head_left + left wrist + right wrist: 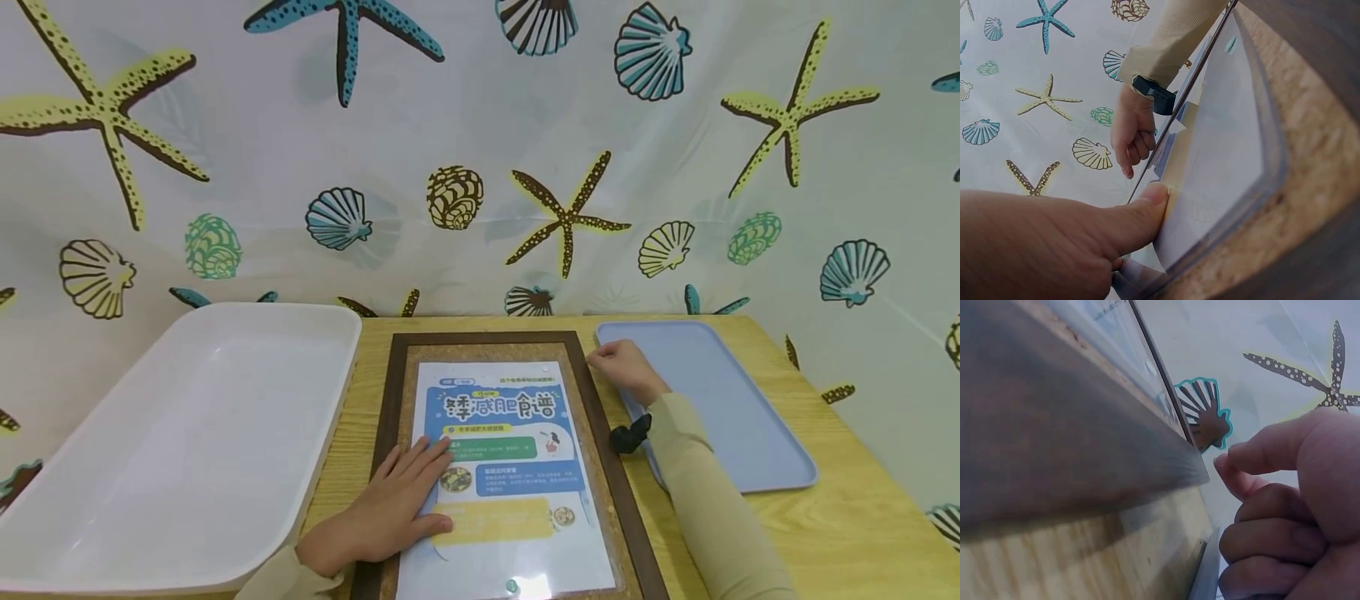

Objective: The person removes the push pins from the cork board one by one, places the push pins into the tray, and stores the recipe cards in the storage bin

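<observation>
A dark-framed cork board (396, 400) lies on the table, bearing a printed sheet (525, 558) with Chinese text and food pictures under a clear plastic cover. My left hand (397, 500) rests on the left side of the sheet with fingers spread; its thumb (1141, 215) lies over the cover in the left wrist view. Beside the frame's upper right edge is my right hand (630, 371), fingers curled, thumb and index tips close together (1285, 506). Nothing shows between those tips. A green pin (512, 586) sits at the sheet's bottom, a pale pin (546, 368) near its top right.
To the left stands a large white tray (348, 350) with raised walls. A shallow blue tray (720, 400) lies right of the board, partly under my right forearm. Behind the wooden table (847, 517) hangs a curtain (465, 108) printed with shells and starfish.
</observation>
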A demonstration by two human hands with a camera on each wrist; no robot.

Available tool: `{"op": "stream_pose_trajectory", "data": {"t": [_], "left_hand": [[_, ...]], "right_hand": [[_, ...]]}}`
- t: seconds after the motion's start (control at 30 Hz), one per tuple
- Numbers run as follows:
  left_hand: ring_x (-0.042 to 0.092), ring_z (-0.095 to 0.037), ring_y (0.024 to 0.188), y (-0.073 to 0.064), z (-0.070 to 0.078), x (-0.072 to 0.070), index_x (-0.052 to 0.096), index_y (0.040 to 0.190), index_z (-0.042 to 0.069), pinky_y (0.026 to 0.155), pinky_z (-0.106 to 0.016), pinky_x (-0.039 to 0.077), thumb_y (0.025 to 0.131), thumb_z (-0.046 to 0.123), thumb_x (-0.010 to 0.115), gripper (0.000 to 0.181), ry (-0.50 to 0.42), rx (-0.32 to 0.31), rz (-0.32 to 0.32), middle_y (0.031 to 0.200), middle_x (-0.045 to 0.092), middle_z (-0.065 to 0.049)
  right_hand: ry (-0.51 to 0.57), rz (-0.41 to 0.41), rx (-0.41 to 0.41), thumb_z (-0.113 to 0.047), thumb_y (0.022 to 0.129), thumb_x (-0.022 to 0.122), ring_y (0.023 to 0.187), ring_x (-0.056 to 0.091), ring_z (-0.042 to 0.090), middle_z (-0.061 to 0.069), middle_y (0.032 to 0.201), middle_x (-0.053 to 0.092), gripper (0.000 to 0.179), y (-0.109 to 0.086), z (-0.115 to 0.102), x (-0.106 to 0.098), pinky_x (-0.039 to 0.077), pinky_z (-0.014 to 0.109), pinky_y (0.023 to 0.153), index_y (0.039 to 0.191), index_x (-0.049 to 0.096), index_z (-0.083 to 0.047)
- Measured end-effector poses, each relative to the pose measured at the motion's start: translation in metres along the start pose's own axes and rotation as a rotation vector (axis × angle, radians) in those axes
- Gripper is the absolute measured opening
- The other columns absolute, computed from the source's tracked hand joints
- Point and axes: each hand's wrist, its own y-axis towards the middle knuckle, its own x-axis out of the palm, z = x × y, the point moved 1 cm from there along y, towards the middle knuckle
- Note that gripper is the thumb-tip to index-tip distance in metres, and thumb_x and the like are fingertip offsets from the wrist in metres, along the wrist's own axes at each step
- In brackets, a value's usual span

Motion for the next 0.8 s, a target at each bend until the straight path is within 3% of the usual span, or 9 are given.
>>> {"op": "stream_pose_trajectory", "data": {"t": [0.13, 0.23, 0.47, 0.67, 0.8], "left_hand": [[0.014, -0.044, 0.145, 0.0, -0.001, 0.0, 0.031, 0.148, -0.002, 0.111, -0.068, 0.009, 0.092, 0.047, 0.058, 0.079, 0.003, -0.001, 0.004, 0.158, 0.024, -0.018], [0.015, -0.044, 0.145, 0.001, -0.001, 0.0, 0.032, 0.148, -0.002, 0.111, -0.068, 0.009, 0.092, 0.047, 0.058, 0.079, 0.008, 0.004, 0.01, 0.157, 0.025, -0.018], [0.014, -0.044, 0.145, 0.001, -0.002, 0.0, 0.032, 0.148, -0.002, 0.111, -0.069, 0.009, 0.092, 0.047, 0.059, 0.079, -0.004, 0.006, 0.008, 0.157, 0.025, -0.018], [0.012, -0.042, 0.146, 0.001, -0.003, 0.0, 0.031, 0.148, -0.001, 0.112, -0.067, 0.007, 0.092, 0.047, 0.058, 0.078, -0.01, -0.016, -0.004, 0.158, 0.024, -0.016], [0.014, -0.044, 0.146, 0.0, -0.003, 0.001, 0.032, 0.148, -0.002, 0.111, -0.068, 0.008, 0.092, 0.048, 0.058, 0.079, -0.011, -0.003, -0.003, 0.158, 0.025, -0.018]], "right_hand": [[-0.017, -0.039, -0.048, -0.014, 0.089, 0.062, 0.062, 0.043, 0.013, 0.0, 0.071, 0.057, 0.024, -0.003, -0.007, 0.001, 0.038, 0.025, 0.06, 0.097, 0.07, 0.007], [-0.054, -0.068, -0.076, -0.015, 0.089, 0.065, 0.069, 0.045, 0.016, 0.008, 0.083, 0.064, 0.022, -0.005, -0.013, 0.001, 0.039, 0.027, 0.063, 0.098, 0.071, 0.005], [-0.118, -0.09, -0.114, -0.013, 0.087, 0.068, 0.061, 0.037, 0.015, 0.001, 0.069, 0.049, 0.021, -0.004, -0.023, 0.004, 0.032, 0.027, 0.057, 0.099, 0.072, 0.004], [-0.109, -0.134, -0.167, -0.013, 0.088, 0.068, 0.058, 0.039, 0.014, 0.007, 0.072, 0.061, 0.021, -0.005, -0.029, 0.008, 0.037, 0.027, 0.06, 0.099, 0.072, 0.004], [-0.1, -0.142, -0.153, -0.013, 0.087, 0.069, 0.057, 0.039, 0.014, 0.007, 0.074, 0.064, 0.019, -0.004, -0.029, 0.013, 0.036, 0.027, 0.057, 0.097, 0.073, 0.002]]}}
